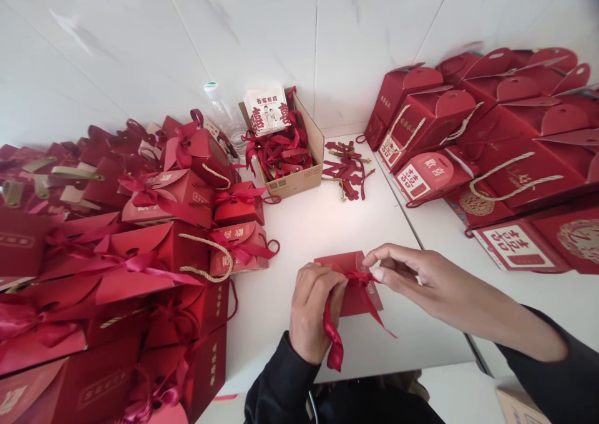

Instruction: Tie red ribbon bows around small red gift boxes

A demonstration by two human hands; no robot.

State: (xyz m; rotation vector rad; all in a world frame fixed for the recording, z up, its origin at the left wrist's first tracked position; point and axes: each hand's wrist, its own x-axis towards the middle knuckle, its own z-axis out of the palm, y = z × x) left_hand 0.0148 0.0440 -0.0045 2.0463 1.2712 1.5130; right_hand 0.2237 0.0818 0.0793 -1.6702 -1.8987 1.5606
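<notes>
A small red gift box (356,305) stands on the white table in front of me, with a red satin ribbon (359,278) knotted across its top. One ribbon tail hangs below my left hand (314,305), whose fingers are closed on the ribbon at the box's left side. At the right side, my right hand (412,274) pinches the ribbon between thumb and forefinger close to the knot. Another ribbon tail slants down over the front of the box. The left palm and the ribbon inside it are hidden.
Many finished-looking red boxes with bows (159,249) are stacked on the left. A cardboard box (299,177) of ribbons and printed cards stands by the wall, beside a clear bottle (224,115). Loose dark red cords (349,168) lie right of it. Larger red boxes (510,124) crowd the right.
</notes>
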